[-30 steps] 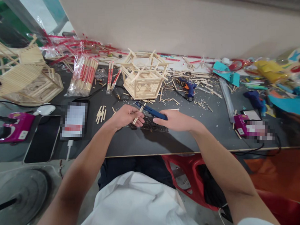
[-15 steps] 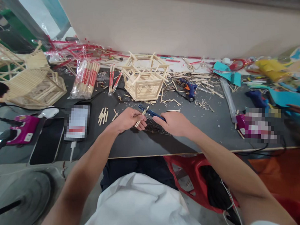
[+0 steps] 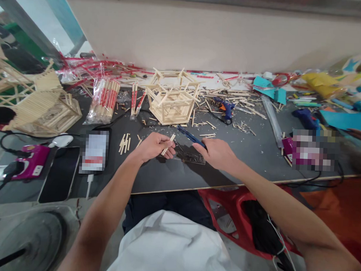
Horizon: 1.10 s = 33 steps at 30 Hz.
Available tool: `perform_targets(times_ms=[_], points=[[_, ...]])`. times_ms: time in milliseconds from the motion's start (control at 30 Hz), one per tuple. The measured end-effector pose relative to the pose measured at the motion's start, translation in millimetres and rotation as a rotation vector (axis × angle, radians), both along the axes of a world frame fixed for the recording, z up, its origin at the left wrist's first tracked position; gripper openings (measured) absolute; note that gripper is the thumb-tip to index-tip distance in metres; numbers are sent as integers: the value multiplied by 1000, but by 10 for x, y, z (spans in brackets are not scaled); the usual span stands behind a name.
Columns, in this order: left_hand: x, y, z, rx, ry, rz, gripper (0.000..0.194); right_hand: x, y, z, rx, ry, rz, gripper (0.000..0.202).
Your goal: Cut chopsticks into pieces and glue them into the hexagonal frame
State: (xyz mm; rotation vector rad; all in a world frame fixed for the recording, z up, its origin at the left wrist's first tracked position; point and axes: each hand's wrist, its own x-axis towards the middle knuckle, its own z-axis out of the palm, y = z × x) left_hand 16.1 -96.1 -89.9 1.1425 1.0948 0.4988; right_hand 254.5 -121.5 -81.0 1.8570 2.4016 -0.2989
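Wooden sticks (image 3: 168, 144) are pinched between the thumb and fingers of my left hand (image 3: 154, 147). My right hand (image 3: 217, 153) is closed round a dark blue cutting tool (image 3: 190, 136), whose tip points up and left, apart from the sticks. Between my hands a clear plastic piece with printed marks (image 3: 194, 157) lies on the table. Short cut sticks (image 3: 125, 144) lie left of my left hand. Behind my hands stands an open frame built of wooden sticks (image 3: 172, 97). A blue glue gun (image 3: 227, 107) rests to its right among scraps.
Two phones (image 3: 59, 174) and a purple power strip (image 3: 34, 161) lie at the left, below a larger stick model (image 3: 48, 107). Packed chopsticks (image 3: 103, 99) lie behind. At the right are a second glue gun (image 3: 307, 118) and part of another person's hand (image 3: 359, 134).
My right hand has moved slightly right with the tool, whose tip has come away from the sticks in my left hand. The camera view has shifted a little.
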Motion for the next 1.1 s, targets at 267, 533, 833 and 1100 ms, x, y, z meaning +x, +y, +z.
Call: perform_targets(times_ms=[267, 533, 833, 1100], points=[[-38, 61, -148, 195, -75, 106, 24, 563, -280, -177, 159, -155, -274, 52], [-20, 68, -301, 983, 471, -58, 24, 982, -417, -483, 451, -281, -465, 64], [20, 19, -292, 1132, 775, -225, 26, 970, -394, -625, 490, -159, -494, 72], [28, 16, -314, 1145, 822, -284, 27, 911, -403, -565, 524, -69, -484, 66]])
